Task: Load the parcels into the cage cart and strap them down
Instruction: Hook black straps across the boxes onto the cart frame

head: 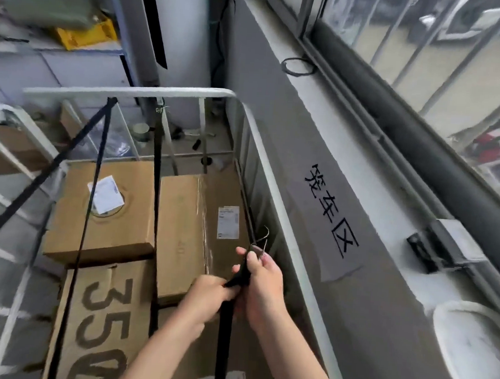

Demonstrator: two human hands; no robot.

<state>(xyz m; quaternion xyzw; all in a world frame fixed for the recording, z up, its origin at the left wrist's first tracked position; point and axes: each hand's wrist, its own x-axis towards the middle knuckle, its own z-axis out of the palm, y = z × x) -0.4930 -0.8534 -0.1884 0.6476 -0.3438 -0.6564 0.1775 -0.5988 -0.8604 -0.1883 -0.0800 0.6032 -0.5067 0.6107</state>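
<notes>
The white tubular cage cart stands close beside a grey wall. Its far top rail runs across the view and its right rail runs down towards the person. Brown cardboard parcels lie inside it, packed close together. A wide parcel on the right has clear tape down its middle and a white label. A squarer parcel on the far left carries a crumpled white label on top. Nearer, a parcel marked "350" in large dark figures lies below it.

Three black straps hang from the far rail. One straight strap drops between the parcels. A thinner strap crosses the labelled parcel. A diagonal strap runs out over the cart's left side.

A fourth, held strap rises from the bottom edge to both hands, over the cart's right part. The left hand, blurred, has its fingers curled round the webbing. The right hand grips the webbing just above it, thumb and fingers closed on it. A thin metal hook sticks up from the strap end at the right hand's fingertips.

The wall bears black hand-painted characters. Above it runs a windowsill with a black ring lying on it, below a barred window. At top left, a shelf holds an olive-green bag and a yellow crate.
</notes>
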